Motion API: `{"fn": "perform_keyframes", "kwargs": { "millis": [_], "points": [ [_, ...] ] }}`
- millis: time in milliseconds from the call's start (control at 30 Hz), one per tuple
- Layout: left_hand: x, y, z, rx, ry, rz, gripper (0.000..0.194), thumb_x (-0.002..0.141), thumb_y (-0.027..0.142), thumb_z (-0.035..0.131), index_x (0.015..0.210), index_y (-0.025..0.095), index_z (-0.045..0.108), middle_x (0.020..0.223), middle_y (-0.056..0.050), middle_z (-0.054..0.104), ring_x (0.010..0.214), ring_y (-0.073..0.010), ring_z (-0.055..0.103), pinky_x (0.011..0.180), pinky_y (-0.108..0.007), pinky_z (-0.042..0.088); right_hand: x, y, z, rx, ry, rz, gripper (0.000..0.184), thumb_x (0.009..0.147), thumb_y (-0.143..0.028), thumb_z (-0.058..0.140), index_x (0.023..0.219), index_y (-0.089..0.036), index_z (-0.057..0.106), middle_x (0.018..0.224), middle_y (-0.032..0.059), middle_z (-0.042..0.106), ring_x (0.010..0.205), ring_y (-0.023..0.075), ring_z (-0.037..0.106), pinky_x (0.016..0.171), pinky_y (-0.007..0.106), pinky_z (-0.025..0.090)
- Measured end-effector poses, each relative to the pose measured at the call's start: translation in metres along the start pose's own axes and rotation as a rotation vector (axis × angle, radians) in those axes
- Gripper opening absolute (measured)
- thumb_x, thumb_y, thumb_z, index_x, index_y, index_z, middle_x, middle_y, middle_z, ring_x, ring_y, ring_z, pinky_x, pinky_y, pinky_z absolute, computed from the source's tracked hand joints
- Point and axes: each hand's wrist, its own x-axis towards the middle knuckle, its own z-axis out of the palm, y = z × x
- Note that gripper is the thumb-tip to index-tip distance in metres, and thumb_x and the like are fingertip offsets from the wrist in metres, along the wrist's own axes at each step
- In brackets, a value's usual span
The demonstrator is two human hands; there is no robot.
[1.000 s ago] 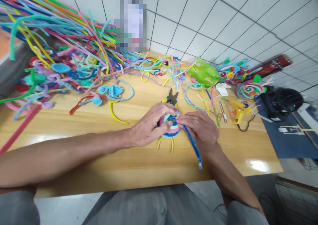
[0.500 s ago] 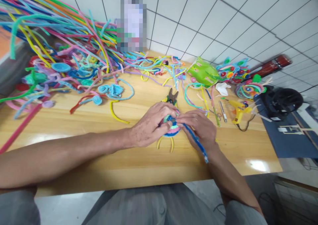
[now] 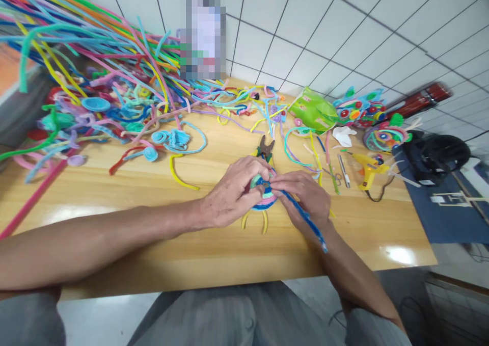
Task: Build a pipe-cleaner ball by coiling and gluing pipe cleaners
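Observation:
My left hand [image 3: 233,193] is closed around a small coiled disc of pipe cleaners [image 3: 264,198], pink and blue with a teal ring, resting on the wooden table [image 3: 153,203]. My right hand [image 3: 305,193] pinches a blue pipe cleaner [image 3: 305,222] at the disc's centre; its free end trails back over my right wrist. Two short yellow loops [image 3: 254,221] stick out under the disc. Pliers [image 3: 265,149] lie just beyond my fingers.
A big heap of coloured pipe cleaners [image 3: 95,81] covers the table's left and back. A yellow glue gun [image 3: 369,170], a metal tool [image 3: 343,170], a green packet [image 3: 311,110] and finished coiled pieces [image 3: 384,137] lie to the right. A tiled wall stands behind.
The blue pipe cleaner's free end has swung outward to the right along my forearm. Both hands stay on the disc, shifted only slightly.

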Motion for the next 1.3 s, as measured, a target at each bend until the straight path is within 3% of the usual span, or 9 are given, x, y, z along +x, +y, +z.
{"fn": "perform_keyframes", "kwargs": {
  "millis": [200,400,633,967,1167,1300],
  "points": [
    [0.001,-0.003,0.000,0.061,-0.015,0.047,0.009,0.101,0.020,0.052,0.108,0.022,0.057,0.123,-0.011,0.068,0.120,-0.0242,0.062,0.105,-0.045,0.050,0.000,-0.001,-0.002,-0.024,-0.034,0.003,0.031,0.096,-0.007,0.069,0.120,-0.028,0.072,0.106,0.0042,0.084,0.096,0.0202,0.080,0.087,0.037,0.064],
    [0.000,-0.004,0.001,0.081,-0.010,0.082,0.012,0.101,0.016,0.051,0.111,0.021,0.057,0.124,-0.010,0.067,0.121,-0.0229,0.062,0.106,-0.043,0.049,-0.008,0.004,-0.001,-0.106,0.057,0.001,0.027,0.092,-0.016,0.079,0.116,-0.027,0.074,0.110,0.0056,0.081,0.093,0.0197,0.078,0.081,0.034,0.063],
    [-0.003,-0.003,0.004,0.109,0.016,0.017,0.011,0.103,0.021,0.054,0.114,0.022,0.056,0.127,-0.010,0.066,0.127,-0.0240,0.059,0.110,-0.046,0.046,-0.006,-0.002,0.002,-0.080,-0.002,0.016,0.029,0.094,-0.007,0.071,0.115,-0.026,0.071,0.107,0.0065,0.080,0.097,0.0207,0.077,0.085,0.038,0.062],
    [-0.008,-0.003,0.002,0.236,0.011,0.034,0.017,0.103,0.025,0.052,0.119,0.022,0.056,0.129,-0.011,0.063,0.127,-0.0259,0.056,0.108,-0.047,0.045,-0.006,-0.002,0.005,-0.096,-0.011,0.047,0.023,0.094,-0.013,0.073,0.114,-0.025,0.070,0.110,0.0084,0.077,0.103,0.0232,0.075,0.090,0.042,0.060],
    [-0.004,-0.004,-0.005,0.353,-0.018,0.092,0.017,0.096,0.020,0.054,0.112,0.022,0.058,0.128,-0.013,0.064,0.124,-0.0294,0.057,0.102,-0.049,0.045,-0.005,0.001,0.004,-0.034,-0.025,0.083,0.022,0.096,-0.014,0.071,0.114,-0.027,0.069,0.113,0.0063,0.078,0.106,0.0219,0.074,0.094,0.042,0.058],
    [0.001,0.000,-0.007,0.226,-0.038,0.097,0.011,0.094,0.017,0.056,0.104,0.022,0.057,0.126,-0.012,0.066,0.118,-0.0259,0.060,0.100,-0.044,0.049,-0.005,0.001,0.005,-0.011,-0.013,0.090,0.021,0.094,-0.014,0.073,0.112,-0.025,0.071,0.112,0.0067,0.078,0.105,0.0215,0.074,0.095,0.040,0.058]
  ]
}}
